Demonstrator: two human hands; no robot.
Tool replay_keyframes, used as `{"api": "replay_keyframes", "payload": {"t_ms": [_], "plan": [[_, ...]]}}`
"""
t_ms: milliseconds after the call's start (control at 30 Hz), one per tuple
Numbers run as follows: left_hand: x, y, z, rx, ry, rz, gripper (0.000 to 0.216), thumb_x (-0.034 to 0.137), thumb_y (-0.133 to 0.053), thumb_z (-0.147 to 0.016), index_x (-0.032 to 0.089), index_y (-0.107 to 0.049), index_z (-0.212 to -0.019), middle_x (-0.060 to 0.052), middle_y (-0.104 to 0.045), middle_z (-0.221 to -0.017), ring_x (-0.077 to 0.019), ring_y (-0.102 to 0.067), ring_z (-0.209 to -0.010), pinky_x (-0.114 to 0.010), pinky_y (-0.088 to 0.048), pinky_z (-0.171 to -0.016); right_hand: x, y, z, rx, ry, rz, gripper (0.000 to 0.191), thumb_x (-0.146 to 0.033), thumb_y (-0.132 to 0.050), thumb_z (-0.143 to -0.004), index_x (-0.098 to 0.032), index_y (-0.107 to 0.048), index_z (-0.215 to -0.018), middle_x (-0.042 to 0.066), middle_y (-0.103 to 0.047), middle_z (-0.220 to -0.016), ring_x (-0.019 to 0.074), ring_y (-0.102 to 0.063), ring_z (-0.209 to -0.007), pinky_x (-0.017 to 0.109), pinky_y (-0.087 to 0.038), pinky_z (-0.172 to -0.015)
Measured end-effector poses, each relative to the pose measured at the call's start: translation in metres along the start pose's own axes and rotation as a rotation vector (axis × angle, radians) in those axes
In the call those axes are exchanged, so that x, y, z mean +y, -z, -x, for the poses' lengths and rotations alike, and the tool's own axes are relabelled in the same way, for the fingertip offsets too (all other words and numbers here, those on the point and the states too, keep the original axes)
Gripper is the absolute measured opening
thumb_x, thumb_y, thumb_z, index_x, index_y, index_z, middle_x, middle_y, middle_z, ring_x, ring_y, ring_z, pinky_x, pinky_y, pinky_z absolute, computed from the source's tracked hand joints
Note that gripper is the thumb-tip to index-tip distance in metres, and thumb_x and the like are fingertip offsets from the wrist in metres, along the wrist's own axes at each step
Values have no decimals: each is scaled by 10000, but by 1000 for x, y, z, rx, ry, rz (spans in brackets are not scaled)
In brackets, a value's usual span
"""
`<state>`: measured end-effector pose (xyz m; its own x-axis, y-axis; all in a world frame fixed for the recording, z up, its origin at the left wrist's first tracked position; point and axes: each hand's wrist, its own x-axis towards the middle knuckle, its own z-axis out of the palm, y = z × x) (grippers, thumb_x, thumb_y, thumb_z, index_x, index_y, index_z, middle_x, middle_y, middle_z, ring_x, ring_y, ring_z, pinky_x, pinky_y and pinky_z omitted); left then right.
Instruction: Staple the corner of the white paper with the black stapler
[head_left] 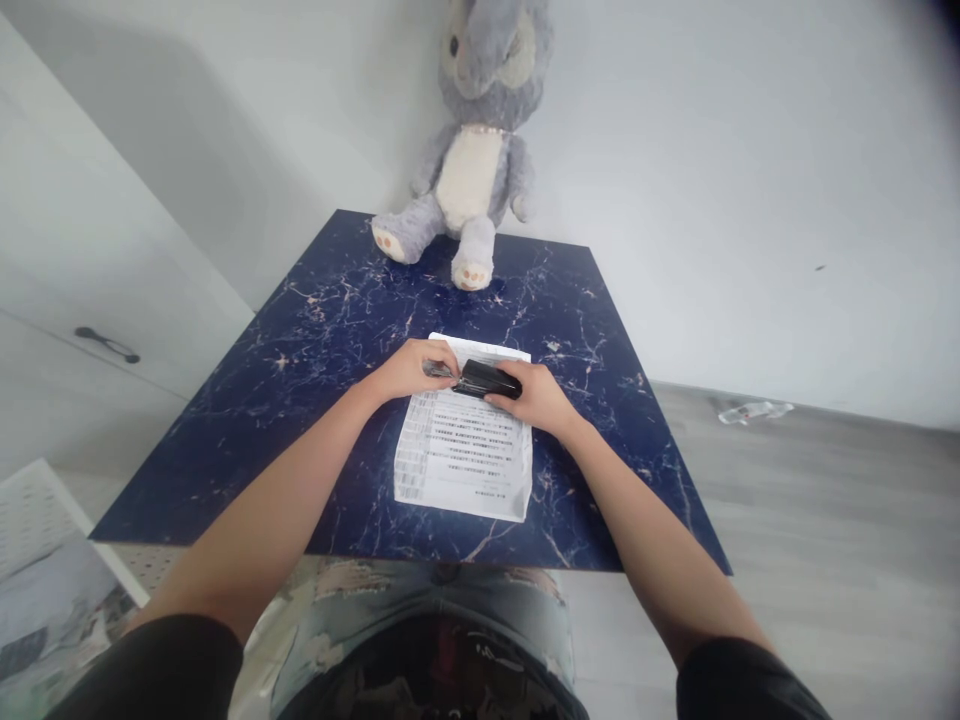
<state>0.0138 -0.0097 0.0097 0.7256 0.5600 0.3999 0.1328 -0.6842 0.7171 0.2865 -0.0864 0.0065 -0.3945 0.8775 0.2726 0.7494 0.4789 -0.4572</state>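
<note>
- Head view, nearest first: I see both bare forearms run up from the bottom edge, over the near rim of the dark blue marble-patterned table (247, 440), and meet above a printed sheet.
- Printed sheet (465, 450) lies flat near the table's middle, its long axis running away from me, top edge under the hands.
- Right hand (536, 398) is curled over a black stapler (487, 380), gripping its right end from above.
- Left hand (412, 368) is closed on the stapler's left end, fingertips pinching a grey metal part there.
- Stapler sits across the sheet's top, long axis left to right, tilted slightly; both hands touch it, neither nearer.
- Grey plush rabbit (472, 150) sits at the far edge against the white wall, well apart.
</note>
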Motion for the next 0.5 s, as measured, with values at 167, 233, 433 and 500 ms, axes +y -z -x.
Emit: {"api": "replay_keyframes", "payload": {"t_ms": [167,233,433,500], "plan": [[-3,10,5,-39,10,-41,85,298,-788,-866,218,-813,-883,-63,-780,-951,-190,-728,-881,-336,-551,-873,-1,1,0,-9,1,1,232,-330,-778,-849,-204,-692,-1024,43,-716,-903,221,-651,-820,349,-496,-772],[-6,15,8,-57,34,-33,102,312,-786,-871,229,-824,-916,-69,-792,-1001,-201,-743,-926,-357,-560,-920,0,2,0,-7,-4,-1,229,-331,-776,-848,-204,-700,-1023,44,-718,-898,222,-651,-813,355,-501,-772],[-17,25,14,-106,181,125,161,319,-838,-814,235,-851,-950,-83,-816,-1035,-236,-775,-987,-372,-581,-972,9,3,2,52,-21,-141,231,-279,-796,-808,-201,-735,-1017,40,-738,-913,217,-674,-814,354,-521,-793],[-17,20,13,-112,223,148,204,318,-862,-781,236,-846,-968,-74,-818,-1008,-237,-775,-965,-372,-588,-951,11,3,2,73,-25,-169,236,-265,-797,-793,-198,-743,-1013,38,-730,-896,214,-671,-808,350,-522,-796]]}}
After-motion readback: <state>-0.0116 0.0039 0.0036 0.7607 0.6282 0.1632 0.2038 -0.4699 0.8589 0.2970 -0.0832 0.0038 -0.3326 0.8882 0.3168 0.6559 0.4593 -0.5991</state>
